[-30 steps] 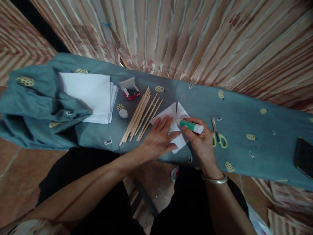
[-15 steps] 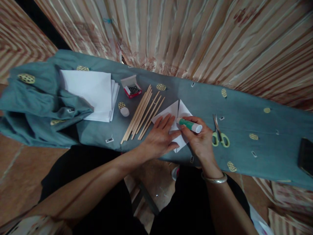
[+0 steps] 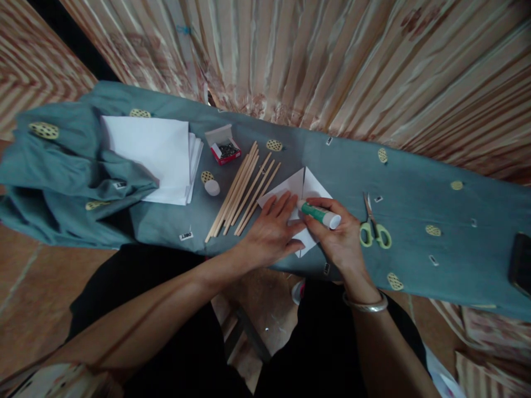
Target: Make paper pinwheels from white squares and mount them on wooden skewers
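Observation:
A folded piece of white paper (image 3: 317, 187), with slits at its top and bottom corners, lies on the cloth-covered table in front of me. My left hand (image 3: 274, 229) rests flat over its left half, fingers spread. In my right hand (image 3: 338, 235) is a green and white glue stick (image 3: 319, 213), gripped between thumb and fingers. Its tip touches or nearly touches the middle of the paper, close to my left fingertips. The white glue cap (image 3: 212, 188) stands apart to the left. Several thin wooden sticks (image 3: 234, 193) lie just left of the paper.
Green-handled scissors (image 3: 375, 229) lie right of my right hand. Further left are a stack of white paper (image 3: 149, 157) and an open red box (image 3: 226, 152) of small dark metal pieces. A dark object (image 3: 520, 262) sits at the far right edge. Bunched cloth (image 3: 62, 182) covers the left end.
The glue stick in my right hand has shifted slightly left over the paper. My left hand stays in place, and the view has moved very slightly.

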